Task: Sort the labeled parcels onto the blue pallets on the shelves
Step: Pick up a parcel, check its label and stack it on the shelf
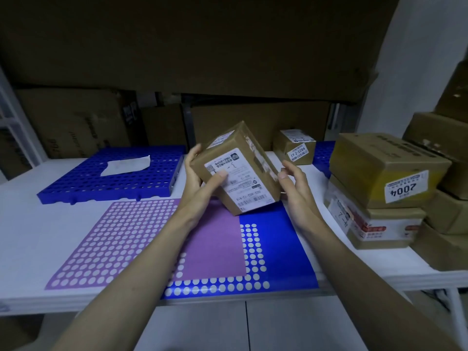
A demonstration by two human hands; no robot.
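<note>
Head view: parcel [236,168] is held tilted above the desk [30,224], over the near flat blue and purple dotted sheet [141,239], with its label turned up toward the camera. Left hand [200,181] grips its left side, thumb pressed on the label, fingers [192,154] curled behind. Right hand [295,183] is set against the right lower edge, fingers loosely bent; a firm grip cannot be told from here.

Step judged: label being read before placement. Next move calls for a pallet to be chosen by the label code and the parcel to be set flat on it.

Left pallet [114,178] carries only a white slip [126,164]. Right pallet [323,154], mostly hidden, appears to carry a small box [295,149] tagged 17-2-3204; whether the box rests fully on it cannot be told. Stack [379,193] of unsorted boxes sits on the desk at right, top one tagged 2004 upside down. Cardboard is seen behind on the shelf.
</note>
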